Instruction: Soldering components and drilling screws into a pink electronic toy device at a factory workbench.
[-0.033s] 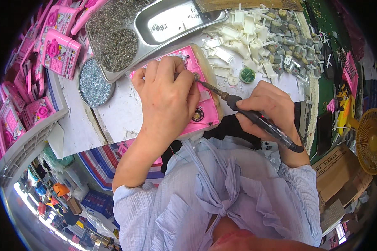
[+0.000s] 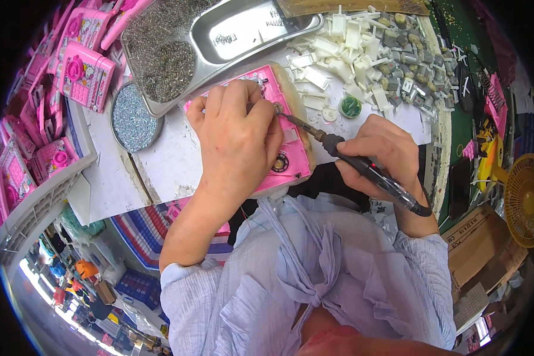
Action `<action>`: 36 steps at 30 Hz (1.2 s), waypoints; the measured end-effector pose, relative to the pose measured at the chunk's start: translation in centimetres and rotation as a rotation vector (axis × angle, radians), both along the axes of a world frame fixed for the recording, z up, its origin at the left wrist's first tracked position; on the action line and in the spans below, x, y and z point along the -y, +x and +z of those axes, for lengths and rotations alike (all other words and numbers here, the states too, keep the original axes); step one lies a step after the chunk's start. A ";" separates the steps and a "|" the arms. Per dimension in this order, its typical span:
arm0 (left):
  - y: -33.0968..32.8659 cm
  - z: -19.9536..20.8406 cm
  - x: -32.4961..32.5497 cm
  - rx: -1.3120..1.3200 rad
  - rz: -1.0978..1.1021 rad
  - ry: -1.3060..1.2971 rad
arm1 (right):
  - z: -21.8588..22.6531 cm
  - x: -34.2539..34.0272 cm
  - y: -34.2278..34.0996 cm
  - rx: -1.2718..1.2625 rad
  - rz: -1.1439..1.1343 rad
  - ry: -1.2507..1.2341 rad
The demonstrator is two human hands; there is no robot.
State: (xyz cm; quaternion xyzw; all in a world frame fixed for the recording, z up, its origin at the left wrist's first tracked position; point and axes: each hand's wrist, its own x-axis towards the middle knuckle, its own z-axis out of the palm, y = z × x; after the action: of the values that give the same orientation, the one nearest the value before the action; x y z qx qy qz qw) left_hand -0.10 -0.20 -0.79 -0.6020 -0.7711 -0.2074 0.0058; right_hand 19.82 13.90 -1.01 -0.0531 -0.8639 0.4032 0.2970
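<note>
My left hand (image 2: 234, 130) rests on an opened pink plastic toy casing (image 2: 296, 155), its fingers curled and close together. What those fingertips grip, if anything, is hidden beneath the hand. In my right hand (image 2: 385, 154) is a soldering iron (image 2: 371, 172) with a dark handle, a small red light and a thin metal shaft. Its tip meets the casing just right of the left fingers. A small round black part (image 2: 280, 163) sits in the casing's near end. Under the casing lies a pale, padded-looking block (image 2: 291, 89).
Beyond the casing stand a metal tray (image 2: 204, 68) of small metal parts and a round dish (image 2: 135, 118) of tiny silvery pieces. White plastic parts (image 2: 353, 35) and small grey motors (image 2: 406, 65) lie heaped at far right, near a green round container (image 2: 350, 107). Pink toys (image 2: 86, 77) pile up left.
The soldering iron's handle has tilted very slightly in my right hand. My left hand and the casing have not moved.
</note>
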 end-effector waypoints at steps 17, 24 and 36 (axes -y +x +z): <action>0.2 0.3 0.0 -0.024 0.001 -0.021 | 0.2 -0.4 0.9 -0.009 -0.028 0.029; 0.2 0.1 0.0 -0.059 -0.027 0.031 | 0.3 -0.4 0.7 -0.021 -0.049 0.021; 0.4 0.2 0.3 -0.038 0.014 0.011 | -0.1 -0.4 0.9 0.000 -0.027 0.028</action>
State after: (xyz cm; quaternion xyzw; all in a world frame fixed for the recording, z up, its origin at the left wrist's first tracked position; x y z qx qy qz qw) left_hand 0.28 -0.53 -0.64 -0.6004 -0.7738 -0.2002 0.0251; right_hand 20.75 14.32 -1.06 -0.0608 -0.8688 0.3869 0.3031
